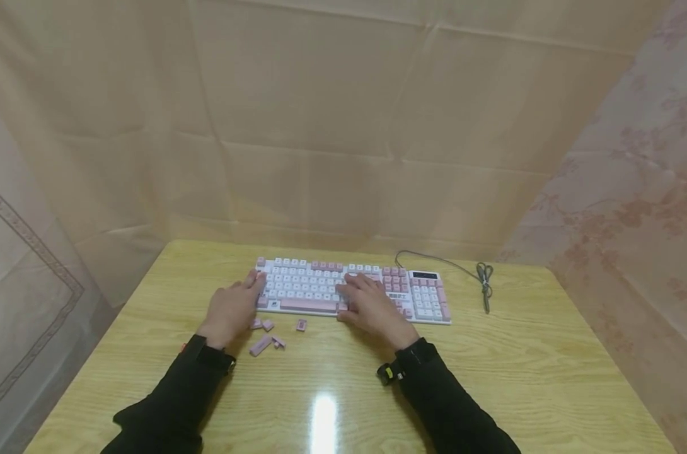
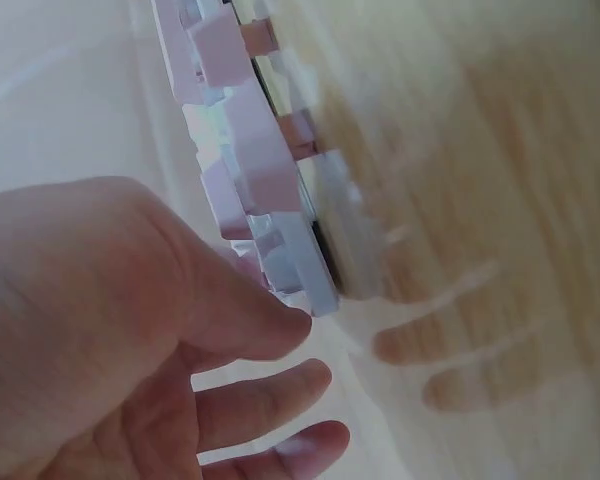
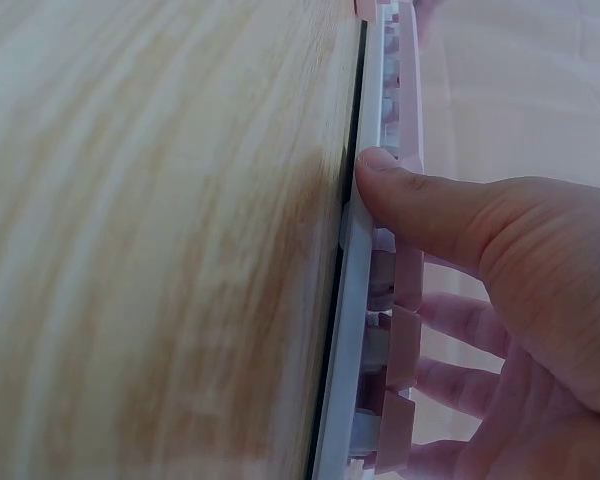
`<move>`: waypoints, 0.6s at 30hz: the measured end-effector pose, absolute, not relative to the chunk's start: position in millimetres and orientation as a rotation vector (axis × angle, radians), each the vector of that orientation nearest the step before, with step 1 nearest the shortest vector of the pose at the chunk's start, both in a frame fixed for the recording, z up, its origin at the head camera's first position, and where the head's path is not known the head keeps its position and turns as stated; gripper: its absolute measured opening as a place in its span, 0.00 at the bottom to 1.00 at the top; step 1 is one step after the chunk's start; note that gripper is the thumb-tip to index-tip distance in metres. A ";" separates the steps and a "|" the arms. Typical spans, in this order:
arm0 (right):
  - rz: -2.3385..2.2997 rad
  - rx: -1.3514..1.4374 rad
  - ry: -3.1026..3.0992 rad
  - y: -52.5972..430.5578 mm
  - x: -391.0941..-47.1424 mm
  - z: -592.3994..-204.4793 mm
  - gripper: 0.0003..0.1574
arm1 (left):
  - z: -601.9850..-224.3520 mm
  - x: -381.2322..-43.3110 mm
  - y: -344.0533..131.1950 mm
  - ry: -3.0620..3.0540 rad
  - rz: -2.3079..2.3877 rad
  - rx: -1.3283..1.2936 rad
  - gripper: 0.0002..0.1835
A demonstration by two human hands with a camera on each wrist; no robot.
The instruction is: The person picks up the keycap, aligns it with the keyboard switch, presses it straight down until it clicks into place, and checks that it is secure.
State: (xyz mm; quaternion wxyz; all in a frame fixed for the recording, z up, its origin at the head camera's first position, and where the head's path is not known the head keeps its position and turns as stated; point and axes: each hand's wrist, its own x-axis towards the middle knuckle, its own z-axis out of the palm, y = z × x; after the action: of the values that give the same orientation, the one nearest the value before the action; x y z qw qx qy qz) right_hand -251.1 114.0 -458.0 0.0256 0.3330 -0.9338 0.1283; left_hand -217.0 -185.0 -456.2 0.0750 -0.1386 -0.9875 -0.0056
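A: What is the count on the table (image 1: 519, 372)?

B: One keyboard (image 1: 306, 288), one cable (image 1: 486, 292) tied into a single bundle, and at least five loose keycaps (image 1: 301, 325). A person's left hand (image 1: 234, 312) and right hand (image 1: 372, 309), both bare, reach in from two dark sleeves (image 1: 167, 397).

A: How does the keyboard look?

B: White-bodied, with mostly white keys through the main block and pink ones around them. It has one long pink space bar (image 1: 308, 306), and one dark panel (image 1: 425, 275) above the number pad (image 1: 427, 301) at its right end.

A: And its place?

B: Lengthwise near the middle of the table's far edge, well apart from both far corners. The pinkish loose keycaps lie scattered in front of its left end; the cable runs from its back toward the far right corner.

A: The hands?

B: The left is at the keyboard's left end, thumb at the front corner, fingers apart; whether that thumb touches is hard to tell. The right rests wide over keys, thumb against the front edge, fingers spread.
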 end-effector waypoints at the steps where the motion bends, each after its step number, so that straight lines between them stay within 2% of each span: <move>1: 0.389 1.024 -2.890 113.9 -251.6 -458.4 0.37 | -456.0 -217.2 -185.6 -2.960 -0.038 -0.423 0.35; 10: 0.389 1.036 -2.881 114.5 -253.5 -456.3 0.37 | -455.5 -220.2 -187.3 -3.013 -0.119 -0.430 0.44; 18: 0.409 1.046 -2.878 114.9 -251.9 -457.6 0.37 | -454.5 -220.6 -194.4 -3.093 -0.257 -0.458 0.32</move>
State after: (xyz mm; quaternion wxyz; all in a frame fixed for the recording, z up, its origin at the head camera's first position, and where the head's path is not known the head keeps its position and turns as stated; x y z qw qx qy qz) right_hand -251.9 114.9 -457.6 0.0262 0.3383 -0.9313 0.1323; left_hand -220.6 -194.4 -454.5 0.0019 -0.1461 -0.9859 -0.0820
